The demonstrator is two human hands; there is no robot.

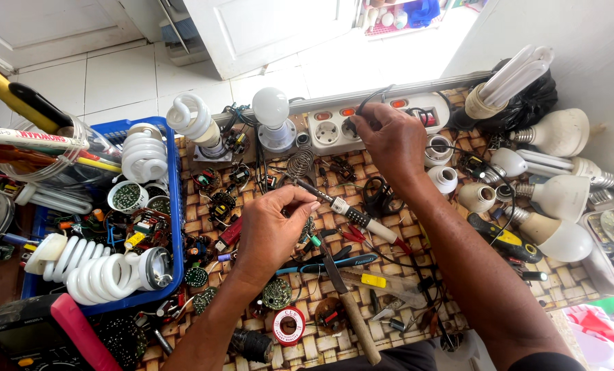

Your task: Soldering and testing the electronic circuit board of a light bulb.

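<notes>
My left hand hovers over the woven table top, fingers pinched on a small part I cannot make out, right beside the metal tip of a soldering iron that lies across the table. My right hand reaches to the white power strip at the back and grips a black plug and cord there. A white globe bulb stands upright left of the strip. Small round circuit boards and a solder spool lie below my left hand.
A blue basket at left holds spiral lamps and lamp parts. Several white bulb housings crowd the right side. Pliers, a screwdriver and a wooden-handled tool lie near the front. A multimeter sits at bottom left.
</notes>
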